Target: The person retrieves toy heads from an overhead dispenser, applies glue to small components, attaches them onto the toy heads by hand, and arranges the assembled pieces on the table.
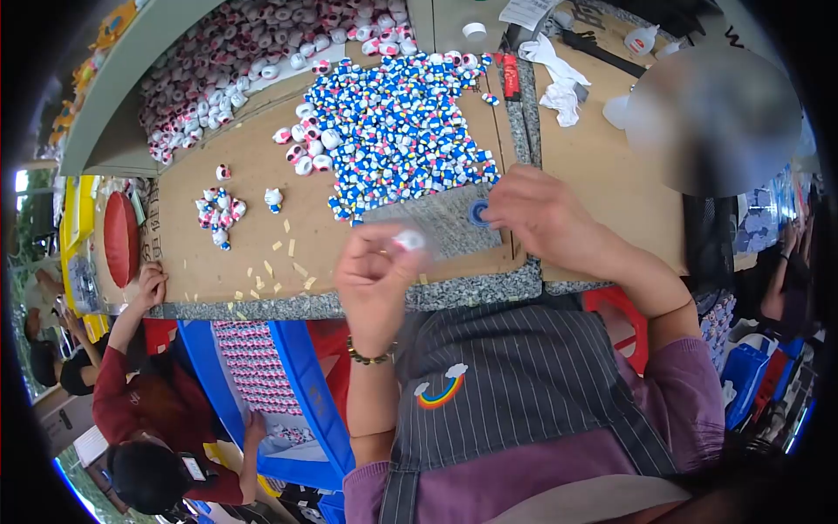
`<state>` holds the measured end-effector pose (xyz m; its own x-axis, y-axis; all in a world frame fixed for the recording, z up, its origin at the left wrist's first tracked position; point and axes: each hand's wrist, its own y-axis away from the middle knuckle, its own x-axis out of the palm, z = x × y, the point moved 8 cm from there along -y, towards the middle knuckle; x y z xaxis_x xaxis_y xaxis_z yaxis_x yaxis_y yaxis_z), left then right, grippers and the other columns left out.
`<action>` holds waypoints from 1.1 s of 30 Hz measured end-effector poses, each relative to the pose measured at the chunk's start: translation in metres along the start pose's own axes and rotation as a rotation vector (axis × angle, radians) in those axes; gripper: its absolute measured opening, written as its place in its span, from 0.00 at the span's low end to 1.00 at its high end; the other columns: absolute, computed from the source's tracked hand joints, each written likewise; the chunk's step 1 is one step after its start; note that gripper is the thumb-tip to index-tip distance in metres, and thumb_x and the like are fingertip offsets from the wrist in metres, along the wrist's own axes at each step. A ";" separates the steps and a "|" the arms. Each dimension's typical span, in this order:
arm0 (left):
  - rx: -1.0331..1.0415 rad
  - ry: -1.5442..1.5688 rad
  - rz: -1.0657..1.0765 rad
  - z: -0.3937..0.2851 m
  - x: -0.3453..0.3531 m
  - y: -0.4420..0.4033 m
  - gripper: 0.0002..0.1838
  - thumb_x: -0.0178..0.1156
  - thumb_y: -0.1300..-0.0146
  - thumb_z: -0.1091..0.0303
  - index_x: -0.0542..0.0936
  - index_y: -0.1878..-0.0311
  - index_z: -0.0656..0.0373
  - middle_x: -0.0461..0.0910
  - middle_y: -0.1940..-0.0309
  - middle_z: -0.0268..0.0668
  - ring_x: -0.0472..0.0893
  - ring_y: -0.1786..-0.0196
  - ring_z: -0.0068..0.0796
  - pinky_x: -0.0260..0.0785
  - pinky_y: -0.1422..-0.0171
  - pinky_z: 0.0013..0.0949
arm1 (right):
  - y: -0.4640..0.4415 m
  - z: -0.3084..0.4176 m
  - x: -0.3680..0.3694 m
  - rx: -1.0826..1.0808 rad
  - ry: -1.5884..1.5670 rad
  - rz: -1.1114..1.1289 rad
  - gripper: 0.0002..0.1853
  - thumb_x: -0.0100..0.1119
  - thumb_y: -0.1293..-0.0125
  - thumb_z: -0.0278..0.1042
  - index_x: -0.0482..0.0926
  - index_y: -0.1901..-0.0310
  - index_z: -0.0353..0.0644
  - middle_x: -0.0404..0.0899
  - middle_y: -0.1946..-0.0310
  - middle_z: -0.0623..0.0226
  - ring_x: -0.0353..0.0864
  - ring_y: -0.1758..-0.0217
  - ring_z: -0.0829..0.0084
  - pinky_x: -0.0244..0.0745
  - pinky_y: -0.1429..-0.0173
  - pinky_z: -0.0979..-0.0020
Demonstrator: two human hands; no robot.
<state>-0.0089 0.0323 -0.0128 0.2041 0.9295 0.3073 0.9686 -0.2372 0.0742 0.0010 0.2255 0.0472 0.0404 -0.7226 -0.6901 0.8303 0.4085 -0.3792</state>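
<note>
My left hand (371, 275) is closed, thumb and fingers pinching a small white toy head (408, 240), which is smeared by motion. My right hand (546, 214) has its fingers drawn together, the tips at the right edge of a small round blue dish (478, 212). Whatever those fingers hold, if anything, is hidden. The dish rests on a grey stone-like slab (428, 223). Just beyond it spreads a large heap of small blue-and-white toy bodies (401, 131). Several white toy heads (310, 144) lie at the heap's left side.
A bin of pink-and-white heads (262, 57) stands at the back. Assembled figures (218, 214) cluster on the left, near scattered yellowish strips (279, 249). A red dish (120, 238) lies farther left. A co-worker (157, 419) is beside a blue crate (301, 393). A white cloth (559, 83) lies at right.
</note>
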 end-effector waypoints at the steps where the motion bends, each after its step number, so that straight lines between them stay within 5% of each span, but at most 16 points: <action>1: -0.007 0.101 -0.003 0.004 0.010 0.002 0.13 0.62 0.41 0.83 0.75 0.53 0.66 0.82 0.59 0.41 0.83 0.59 0.27 0.78 0.54 0.28 | -0.001 0.004 0.006 -0.047 0.096 0.032 0.06 0.62 0.51 0.18 0.78 0.69 0.36 0.75 0.71 0.61 0.76 0.64 0.60 0.73 0.61 0.64; 5: -0.030 0.372 0.045 0.017 0.026 0.004 0.13 0.63 0.40 0.81 0.75 0.53 0.67 0.81 0.56 0.44 0.84 0.58 0.32 0.78 0.53 0.31 | -0.004 0.015 0.015 -0.151 0.260 0.000 0.06 0.62 0.56 0.20 0.77 0.74 0.38 0.71 0.74 0.63 0.74 0.65 0.61 0.73 0.62 0.63; 14: -0.043 0.348 0.028 0.030 0.034 0.003 0.12 0.64 0.39 0.79 0.77 0.52 0.69 0.83 0.60 0.45 0.85 0.60 0.32 0.80 0.55 0.32 | 0.009 -0.011 0.005 0.364 -0.608 -0.213 0.04 0.62 0.40 0.20 0.82 0.63 0.34 0.79 0.66 0.66 0.78 0.64 0.78 0.72 0.62 0.75; 23: 0.052 0.186 0.035 0.025 0.039 0.006 0.13 0.65 0.40 0.80 0.77 0.52 0.70 0.83 0.60 0.43 0.84 0.61 0.27 0.79 0.56 0.28 | 0.004 0.002 0.017 0.356 -0.695 -0.168 0.01 0.61 0.38 0.19 0.81 0.65 0.32 0.77 0.69 0.68 0.77 0.67 0.82 0.71 0.64 0.80; 29: 0.172 0.079 -0.077 0.013 0.043 0.018 0.10 0.65 0.40 0.79 0.79 0.55 0.68 0.80 0.58 0.39 0.80 0.60 0.21 0.73 0.57 0.23 | 0.016 0.005 0.035 0.307 -0.860 -0.338 0.03 0.61 0.36 0.20 0.79 0.69 0.32 0.76 0.72 0.69 0.74 0.69 0.86 0.67 0.69 0.82; 33: 0.238 0.005 -0.059 0.008 0.035 0.020 0.10 0.63 0.40 0.83 0.78 0.55 0.69 0.79 0.56 0.40 0.79 0.57 0.22 0.73 0.53 0.24 | 0.018 0.002 0.044 0.331 -0.842 -0.235 0.01 0.61 0.38 0.19 0.81 0.65 0.33 0.79 0.71 0.66 0.75 0.69 0.81 0.69 0.65 0.78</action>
<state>0.0188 0.0628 -0.0081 0.1457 0.9383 0.3137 0.9851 -0.1083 -0.1336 0.0185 0.2001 0.0112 0.1337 -0.9855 0.1048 0.9790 0.1149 -0.1682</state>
